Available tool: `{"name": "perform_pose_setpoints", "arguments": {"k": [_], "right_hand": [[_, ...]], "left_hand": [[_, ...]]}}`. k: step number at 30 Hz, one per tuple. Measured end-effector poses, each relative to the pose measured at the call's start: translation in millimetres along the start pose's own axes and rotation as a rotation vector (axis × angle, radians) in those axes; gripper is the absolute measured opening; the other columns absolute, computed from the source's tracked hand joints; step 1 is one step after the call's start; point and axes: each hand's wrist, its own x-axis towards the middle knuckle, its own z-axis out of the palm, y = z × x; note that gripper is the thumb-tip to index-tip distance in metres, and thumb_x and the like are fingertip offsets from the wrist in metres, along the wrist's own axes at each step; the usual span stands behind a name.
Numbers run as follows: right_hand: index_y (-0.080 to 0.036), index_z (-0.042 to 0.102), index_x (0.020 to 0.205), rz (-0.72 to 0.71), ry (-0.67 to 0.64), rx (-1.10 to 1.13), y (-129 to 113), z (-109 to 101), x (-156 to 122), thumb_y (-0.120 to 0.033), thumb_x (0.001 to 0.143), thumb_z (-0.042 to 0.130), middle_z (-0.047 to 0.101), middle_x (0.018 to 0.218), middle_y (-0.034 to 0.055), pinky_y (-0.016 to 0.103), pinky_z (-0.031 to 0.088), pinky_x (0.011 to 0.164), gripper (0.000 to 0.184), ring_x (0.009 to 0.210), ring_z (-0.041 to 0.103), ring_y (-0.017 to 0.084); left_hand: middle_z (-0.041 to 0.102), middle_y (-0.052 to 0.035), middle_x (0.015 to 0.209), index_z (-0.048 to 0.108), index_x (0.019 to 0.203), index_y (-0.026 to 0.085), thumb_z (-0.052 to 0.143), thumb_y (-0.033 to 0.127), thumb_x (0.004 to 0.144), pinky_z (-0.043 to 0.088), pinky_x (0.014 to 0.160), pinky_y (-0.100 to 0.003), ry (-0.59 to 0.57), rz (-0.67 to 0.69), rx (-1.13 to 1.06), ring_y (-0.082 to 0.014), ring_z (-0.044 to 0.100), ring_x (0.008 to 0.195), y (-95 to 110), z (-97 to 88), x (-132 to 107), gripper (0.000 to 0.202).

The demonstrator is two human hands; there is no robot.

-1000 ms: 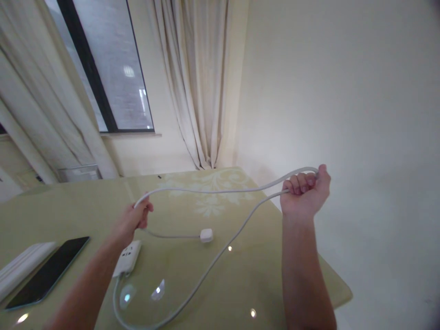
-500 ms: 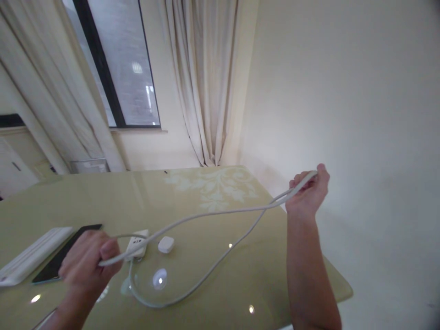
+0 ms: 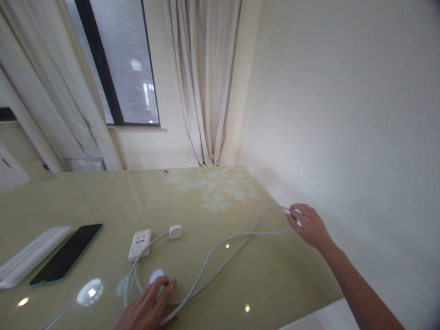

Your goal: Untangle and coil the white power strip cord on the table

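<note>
A long white cable (image 3: 209, 259) lies in loops across the glossy table. My right hand (image 3: 309, 227) pinches its far bend between the fingertips, near the table's right edge. Low in the middle, my left hand (image 3: 149, 305) rests over the near part of the cable, fingers stretched out, and the strands pass beneath it. A small white plug-like block (image 3: 175, 231) appears joined to a thin stretch of cable. Beside it sits a white socket block (image 3: 140, 245) with pin holes on top, and the cable runs against its right side.
On the left lie a dark flat slab with a teal edge, like a tablet (image 3: 67, 254), and a long white bar (image 3: 32, 254). The table (image 3: 113, 197) meets a wall (image 3: 343, 114) at right. Curtains (image 3: 209, 82) and a window (image 3: 127, 64) stand behind.
Both hands have come down, bringing the raised cable onto the table. My left hand moved right and loosened from a fist. The white block shifted slightly right and away.
</note>
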Motion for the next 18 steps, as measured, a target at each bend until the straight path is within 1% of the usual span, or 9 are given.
{"name": "perform_pose_setpoints", "arguments": {"k": [2,4,7,9,10,12,13,15,18], "right_hand": [[-0.022,0.072,0.085,0.043,-0.027,-0.117,-1.5,12.8,-10.4,-0.037,0.101,0.053,0.075,0.11,0.016,0.044,0.05,0.089,0.03,0.103,0.066,0.03],[-0.021,0.075,0.093,0.105,0.005,-0.131,-18.8,24.1,-16.6,-0.038,0.103,0.051,0.075,0.116,0.0174,0.047,0.053,0.091,0.031,0.107,0.067,0.031],[-0.022,0.074,0.11,0.112,0.039,0.032,-77.6,30.5,-18.0,-0.042,0.107,0.049,0.076,0.116,0.0138,0.047,0.055,0.098,0.032,0.109,0.07,0.029],[-0.022,0.066,0.134,-0.026,-0.013,0.165,-131.2,28.7,-14.6,-0.047,0.108,0.049,0.073,0.131,0.0142,0.045,0.053,0.104,0.04,0.121,0.067,0.027],[-0.021,0.059,0.146,-0.132,-0.051,0.223,-158.4,27.7,-11.9,-0.052,0.107,0.05,0.069,0.139,0.0152,0.045,0.051,0.108,0.05,0.128,0.064,0.028],[-0.017,0.045,0.159,-0.383,-0.133,0.308,-206.0,28.9,-4.9,-0.074,0.096,0.057,0.063,0.149,0.0185,0.046,0.048,0.113,0.086,0.14,0.056,0.03],[-0.016,0.043,0.16,-0.427,-0.132,0.313,-224.3,32.0,-0.6,-0.081,0.09,0.059,0.06,0.152,0.0193,0.047,0.046,0.114,0.097,0.143,0.052,0.032],[-0.018,0.05,0.154,-0.473,-0.085,0.286,-247.9,42.8,9.0,-0.076,0.093,0.06,0.064,0.148,0.0173,0.048,0.039,0.119,0.085,0.144,0.051,0.031],[-0.021,0.068,0.115,-0.511,-0.038,0.251,-257.3,64.5,23.9,-0.053,0.106,0.057,0.078,0.114,0.0089,0.044,0.037,0.116,0.034,0.121,0.065,0.024]], "left_hand": [[0.079,-0.0041,0.118,0.071,0.125,0.036,0.06,0.008,0.084,0.064,0.074,-0.027,0.018,0.058,0.061,-0.0253,0.079,0.097,0.4,6.3,9.7,0.05],[0.081,-0.0033,0.106,0.074,0.108,0.032,0.062,0.01,0.088,0.063,0.084,-0.031,0.036,0.112,0.109,-0.0261,0.078,0.095,1.5,11.9,19.4,0.033],[0.081,-0.004,0.102,0.072,0.105,0.03,0.064,0.018,0.095,0.059,0.084,-0.032,-0.003,0.114,0.074,-0.0258,0.077,0.091,7.0,16.2,35.2,0.018],[0.08,-0.0021,0.094,0.071,0.102,0.031,0.064,0.028,0.099,0.056,0.072,-0.028,-0.089,0.086,-0.013,-0.0232,0.077,0.08,12.9,12.8,49.8,0.008],[0.079,-0.0008,0.089,0.07,0.099,0.03,0.066,0.035,0.1,0.052,0.065,-0.027,-0.142,0.065,-0.059,-0.0219,0.076,0.074,16.2,8.8,59.0,0.006],[0.076,0.001,0.079,0.067,0.093,0.028,0.069,0.052,0.096,0.044,0.057,-0.026,-0.224,0.017,-0.131,-0.0204,0.073,0.066,22.2,-2.8,80.5,0.025],[0.075,0.0007,0.078,0.066,0.092,0.027,0.068,0.059,0.094,0.041,0.056,-0.026,-0.23,-0.004,-0.152,-0.0206,0.072,0.066,24.5,-9.6,92.0,0.033],[0.074,-0.0005,0.077,0.065,0.089,0.025,0.064,0.067,0.092,0.037,0.055,-0.026,-0.197,-0.009,-0.177,-0.0203,0.071,0.065,27.4,-22.9,113.4,0.041],[0.07,-0.0007,0.071,0.065,0.082,0.024,0.057,0.058,0.101,0.037,0.056,-0.028,-0.098,0.025,-0.168,-0.0178,0.065,0.059,29.6,-36.6,132.3,0.04]]}}
